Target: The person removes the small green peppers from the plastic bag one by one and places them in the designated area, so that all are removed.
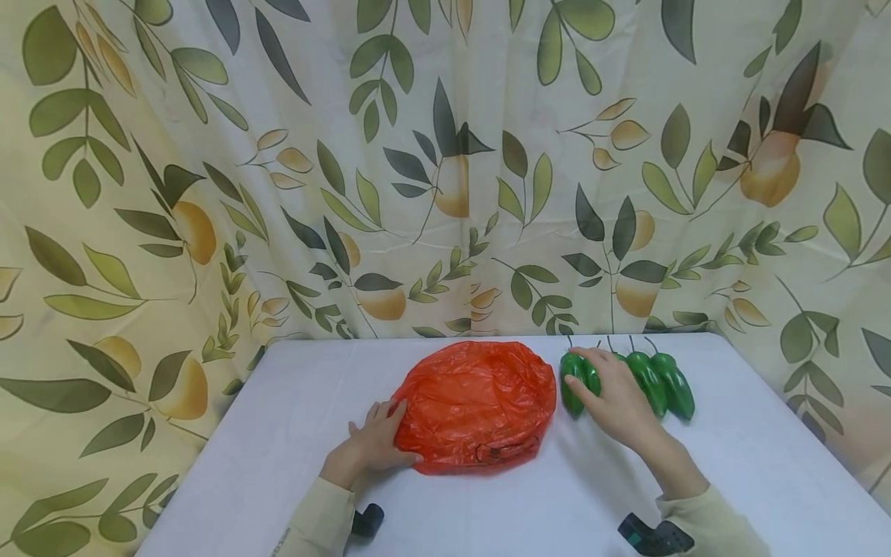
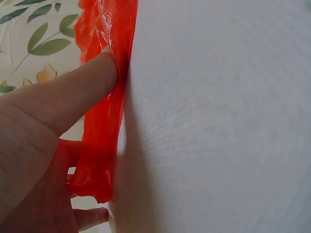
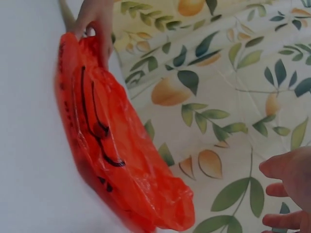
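Note:
A red plastic bag lies crumpled on the white table, with dark printed marks on its near side. My left hand grips the bag's left edge. In the left wrist view the thumb presses on the red plastic while the other fingers sit behind it. To the right of the bag several glossy green peppers with thin stems lie side by side. Over them is my right hand, fingers loosely spread and partly hiding the middle peppers. In the right wrist view its fingers hold nothing.
The white table ends at a back edge right behind the bag and peppers. A curtain printed with leaves and fruit hangs behind it. Dark wrist devices sit at both sleeves.

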A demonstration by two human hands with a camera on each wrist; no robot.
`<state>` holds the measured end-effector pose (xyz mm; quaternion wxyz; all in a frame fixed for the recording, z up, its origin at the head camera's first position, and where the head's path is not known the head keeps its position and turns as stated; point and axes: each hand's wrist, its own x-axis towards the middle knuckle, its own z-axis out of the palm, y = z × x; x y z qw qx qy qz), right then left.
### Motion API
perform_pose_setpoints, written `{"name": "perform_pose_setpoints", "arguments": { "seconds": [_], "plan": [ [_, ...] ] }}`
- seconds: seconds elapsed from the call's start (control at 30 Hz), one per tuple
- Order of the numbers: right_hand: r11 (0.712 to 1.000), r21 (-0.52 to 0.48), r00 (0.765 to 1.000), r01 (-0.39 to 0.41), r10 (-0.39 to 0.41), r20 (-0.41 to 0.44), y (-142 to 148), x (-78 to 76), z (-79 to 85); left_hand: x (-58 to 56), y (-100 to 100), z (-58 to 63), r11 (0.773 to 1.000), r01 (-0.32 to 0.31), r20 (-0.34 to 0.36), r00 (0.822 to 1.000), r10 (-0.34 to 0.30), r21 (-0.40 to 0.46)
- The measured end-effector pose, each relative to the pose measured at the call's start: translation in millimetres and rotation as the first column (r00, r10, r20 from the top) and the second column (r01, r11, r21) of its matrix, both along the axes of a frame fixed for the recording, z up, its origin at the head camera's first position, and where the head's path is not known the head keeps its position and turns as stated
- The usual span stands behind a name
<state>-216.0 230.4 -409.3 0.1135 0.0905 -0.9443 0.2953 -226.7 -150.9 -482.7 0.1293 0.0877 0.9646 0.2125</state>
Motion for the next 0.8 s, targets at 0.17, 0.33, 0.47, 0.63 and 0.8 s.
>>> {"name": "perform_pose_setpoints", "arguments": {
  "seconds": [0.17,0.33,0.47,0.63,0.8],
  "plan": [
    [1.0,0.008,1.0,-0.016,0.016,-0.015,-5,0.6,-4.1,0.6,1,0.6,1.0,0.005,0.004,1.0,-0.005,-0.004],
    [1.0,0.007,1.0,-0.016,0.016,-0.006,-7,1.0,-6.2,1.1,1,2.7,1.0,-0.002,0.015,1.0,0.002,-0.008],
    [1.0,0.005,1.0,-0.016,0.016,-0.002,-7,-0.2,-7.7,1.9,0,5.9,1.0,-0.007,0.019,1.0,0.007,0.001],
    [1.0,0.008,1.0,-0.015,0.015,-0.008,-9,-1.7,-8.4,3.0,0,10.5,0.999,-0.022,0.02,1.0,0.021,0.025],
    [1.0,0.01,1.0,-0.012,0.012,-0.003,-10,-1.7,-8.3,4.6,-1,12.8,0.999,-0.035,-0.008,0.999,0.036,0.029]
  ]
}}
